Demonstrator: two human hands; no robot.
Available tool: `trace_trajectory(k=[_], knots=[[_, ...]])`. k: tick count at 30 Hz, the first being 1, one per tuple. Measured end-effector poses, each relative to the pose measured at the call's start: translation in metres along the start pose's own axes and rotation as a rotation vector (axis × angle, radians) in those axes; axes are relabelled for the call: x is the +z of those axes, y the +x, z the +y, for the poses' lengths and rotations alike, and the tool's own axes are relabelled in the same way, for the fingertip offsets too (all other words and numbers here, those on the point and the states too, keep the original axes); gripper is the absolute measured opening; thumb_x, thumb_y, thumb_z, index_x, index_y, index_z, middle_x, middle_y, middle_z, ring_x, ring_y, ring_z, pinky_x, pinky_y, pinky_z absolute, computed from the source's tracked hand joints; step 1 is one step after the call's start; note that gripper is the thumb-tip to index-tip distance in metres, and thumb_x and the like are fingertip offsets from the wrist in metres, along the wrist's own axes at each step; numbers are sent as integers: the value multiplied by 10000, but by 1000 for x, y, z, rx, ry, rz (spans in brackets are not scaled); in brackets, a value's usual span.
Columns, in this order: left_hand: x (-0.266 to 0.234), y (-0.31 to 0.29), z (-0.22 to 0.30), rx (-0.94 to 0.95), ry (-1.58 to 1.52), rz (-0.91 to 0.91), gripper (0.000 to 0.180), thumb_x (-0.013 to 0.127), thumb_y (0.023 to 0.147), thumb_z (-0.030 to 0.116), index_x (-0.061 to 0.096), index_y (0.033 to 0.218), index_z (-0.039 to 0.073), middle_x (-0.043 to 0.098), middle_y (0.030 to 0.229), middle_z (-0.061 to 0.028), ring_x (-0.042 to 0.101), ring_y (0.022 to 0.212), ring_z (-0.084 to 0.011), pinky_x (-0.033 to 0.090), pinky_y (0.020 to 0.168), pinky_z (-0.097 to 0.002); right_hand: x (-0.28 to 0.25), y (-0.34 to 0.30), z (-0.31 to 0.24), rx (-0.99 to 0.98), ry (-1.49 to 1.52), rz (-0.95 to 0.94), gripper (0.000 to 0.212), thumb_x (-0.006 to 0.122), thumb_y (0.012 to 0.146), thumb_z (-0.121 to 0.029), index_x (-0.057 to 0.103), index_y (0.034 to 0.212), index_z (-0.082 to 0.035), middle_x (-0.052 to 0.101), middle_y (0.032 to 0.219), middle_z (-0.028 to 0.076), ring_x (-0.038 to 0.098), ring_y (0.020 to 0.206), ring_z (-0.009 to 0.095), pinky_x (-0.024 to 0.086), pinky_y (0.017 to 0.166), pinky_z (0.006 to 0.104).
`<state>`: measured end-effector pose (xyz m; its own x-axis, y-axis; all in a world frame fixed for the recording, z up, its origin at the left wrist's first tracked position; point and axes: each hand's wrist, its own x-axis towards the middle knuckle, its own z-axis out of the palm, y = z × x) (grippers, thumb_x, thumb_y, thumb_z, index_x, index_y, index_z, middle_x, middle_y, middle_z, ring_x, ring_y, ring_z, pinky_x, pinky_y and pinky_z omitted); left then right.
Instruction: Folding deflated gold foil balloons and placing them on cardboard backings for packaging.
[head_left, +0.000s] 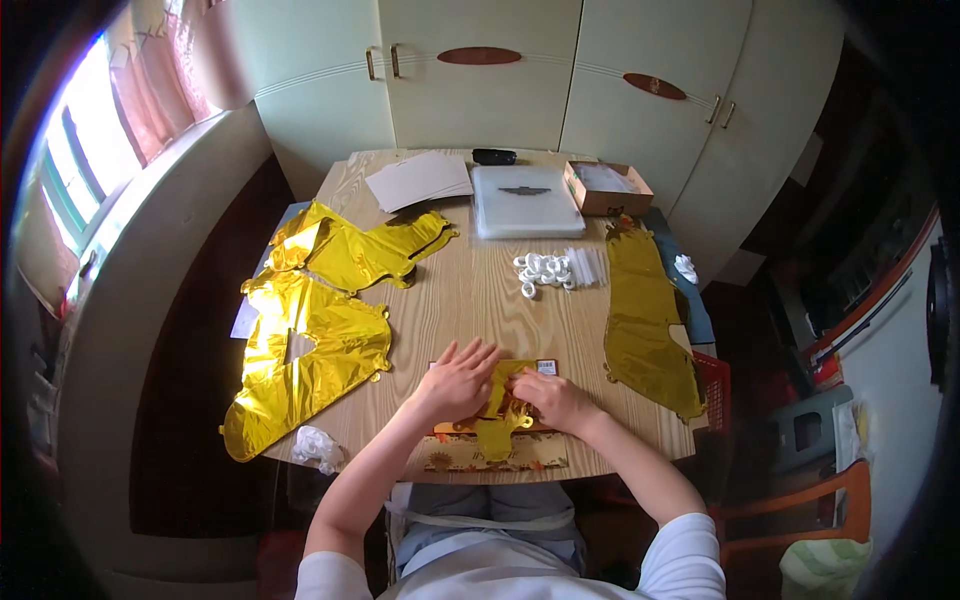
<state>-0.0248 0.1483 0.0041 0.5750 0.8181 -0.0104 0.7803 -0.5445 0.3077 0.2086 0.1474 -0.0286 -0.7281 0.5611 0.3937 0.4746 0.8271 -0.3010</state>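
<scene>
The thin, glossy gold foil piece (494, 442) lies at the near edge of the wood-grain table (440, 310), overlapping a printed card strip (545, 455); both hands obscure its full outline. The left hand (460, 384) is flat, fingers extended, partly over the foil. The right hand (558, 402) has curled fingers at the foil; whether they pinch it cannot be determined.
</scene>
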Motion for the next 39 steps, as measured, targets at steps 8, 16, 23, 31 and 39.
trace_trajectory(k=[8, 16, 23, 31, 39], knots=[[29, -4, 8, -30, 62, 28, 639, 337, 952, 367, 253, 1499, 48, 222, 1572, -136, 163, 1466, -298, 96, 1174, -512, 7, -7, 7, -7, 29, -3, 280, 582, 822, -50, 599, 1101, -29, 633, 1194, 142, 597, 1145, 305, 470, 1021, 393], [35, -5, 6, -21, 117, 97, 677, 375, 917, 396, 290, 1484, 37, 253, 1563, -131, 197, 1460, -275, 121, 1170, -511, -31, -24, -53, -18, -47, -201, 670, 714, 737, -492, 560, 1216, -50, 509, 1364, 155, 415, 1337, 327, 293, 1137, 488], [39, -6, 5, -19, 156, 117, 709, 417, 895, 412, 287, 1488, 46, 268, 1557, -133, 213, 1455, -274, 137, 1164, -522, -31, -26, -65, -123, -132, -163, 564, 711, 741, -438, 620, 1161, -72, 564, 1290, 94, 498, 1256, 311, 325, 1098, 535], [34, -8, 8, -2, 111, 100, 710, 432, 872, 359, 277, 1488, 41, 257, 1560, -130, 194, 1459, -293, 118, 1163, -541, -20, -31, -68, -50, -101, -66, 538, 721, 729, -373, 627, 1183, -101, 570, 1280, 92, 489, 1264, 310, 360, 1061, 559], [36, -9, 8, -2, 194, 112, 733, 435, 868, 426, 295, 1486, 56, 286, 1552, -107, 214, 1454, -283, 143, 1155, -557, -22, -30, -66, -5, -74, -114, 562, 741, 703, -354, 634, 1181, -79, 594, 1258, 111, 518, 1240, 304, 356, 1050, 584]])
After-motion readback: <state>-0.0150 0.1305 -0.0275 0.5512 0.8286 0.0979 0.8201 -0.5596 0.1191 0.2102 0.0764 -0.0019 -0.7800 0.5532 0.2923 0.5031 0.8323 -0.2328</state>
